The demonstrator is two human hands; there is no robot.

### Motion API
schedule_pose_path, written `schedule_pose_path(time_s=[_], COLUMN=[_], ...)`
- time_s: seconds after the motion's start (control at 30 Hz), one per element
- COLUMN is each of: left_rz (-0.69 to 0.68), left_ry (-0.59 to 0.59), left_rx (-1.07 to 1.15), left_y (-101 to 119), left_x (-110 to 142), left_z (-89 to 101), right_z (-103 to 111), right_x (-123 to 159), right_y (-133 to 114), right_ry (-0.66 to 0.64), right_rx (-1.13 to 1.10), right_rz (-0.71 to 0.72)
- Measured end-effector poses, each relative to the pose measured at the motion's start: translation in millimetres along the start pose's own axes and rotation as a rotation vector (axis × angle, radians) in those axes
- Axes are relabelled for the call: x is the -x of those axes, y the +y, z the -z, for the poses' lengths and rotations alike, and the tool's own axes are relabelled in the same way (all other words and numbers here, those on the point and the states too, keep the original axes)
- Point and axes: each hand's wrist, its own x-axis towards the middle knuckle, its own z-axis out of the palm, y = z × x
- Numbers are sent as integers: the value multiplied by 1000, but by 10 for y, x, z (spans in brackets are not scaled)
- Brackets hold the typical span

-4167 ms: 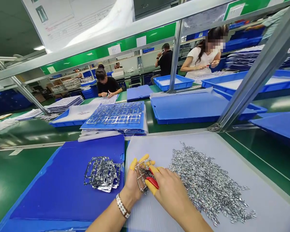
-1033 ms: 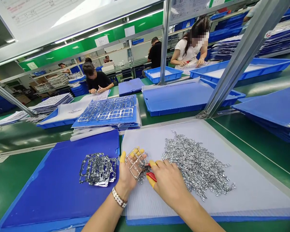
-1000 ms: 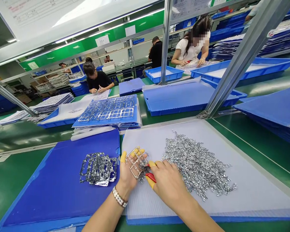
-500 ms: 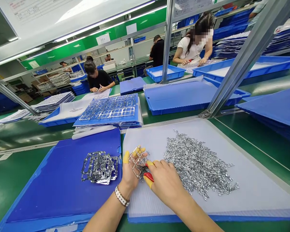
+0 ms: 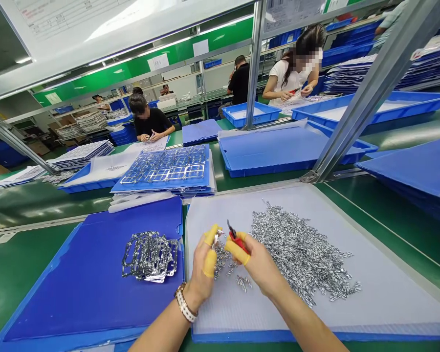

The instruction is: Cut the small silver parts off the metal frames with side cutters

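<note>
My left hand (image 5: 200, 271), with yellow finger covers and a bracelet at the wrist, is closed on a shiny metal frame (image 5: 216, 239). The frame is turned edge-on and mostly hidden by the fingers. In my right hand (image 5: 258, 261) is a pair of red-handled nippers (image 5: 238, 240), its dark jaws pointing up and left, apart from the frame. Beneath the hands a few small metal pieces (image 5: 243, 282) lie on the white sheet (image 5: 227, 313). A large heap of similar small silver pieces (image 5: 300, 249) spreads to the right.
A pile of empty metal frames (image 5: 150, 256) rests on the blue sheet (image 5: 77, 293) at left. Beyond stand a stack with uncut-looking frame panels (image 5: 168, 164), a blue tray (image 5: 271, 146) and a slanting metal post (image 5: 366, 93). Other people (image 5: 295, 73) work across the bench.
My left hand has turned, so the frame now shows edge-on instead of face-up. The nippers have drawn back from it and their jaws now show. Small pieces have appeared on the sheet below.
</note>
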Motion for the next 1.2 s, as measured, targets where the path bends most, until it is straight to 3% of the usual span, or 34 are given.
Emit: schedule_pose_path(time_s=[0.07, 0.13, 0.2, 0.27, 0.37, 0.47, 0.53, 0.63, 0.7, 0.83, 0.93, 1.2], left_rz=[-118, -217, -278, -280, -36, 331, 425, 419, 393, 352, 328, 284], left_ry=[-154, -226, -180, -53, 78, -1, -67, -59, -29, 11, 32, 5], left_rx=[-147, -249, -269, -188, 95, 410, 520, 546, 552, 512, 447, 359], left_y=[48, 91, 108, 95, 59, 52, 59, 62, 56, 36, 16, -60], left_x=[85, 135, 134, 81, -58, -187, -240, -265, -252, -195, -164, -169], left_z=[-65, -105, -98, -49, 54, 141, 180, 201, 190, 137, 101, 110], right_z=[-32, -42, -22, 2, -39, -192, -294, -339, -288, -147, -119, -169], right_x=[-58, -81, -67, -21, 76, 174, 230, 280, 270, 157, 80, 58], right_y=[3, -16, -44, -63, -47, 18, 57, 50, -5, -148, -212, -208], right_ry=[-1, 20, 66, 150, 141, -41, -127, -189, -161, -49, -63, -70], right_rx=[-259, -352, -295, -120, 210, 498, 651, 696, 669, 888, 1053, 1090], right_rz=[-50, -43, 26, 154, 459, 708, 746, 713, 661, 409, 284, 291])
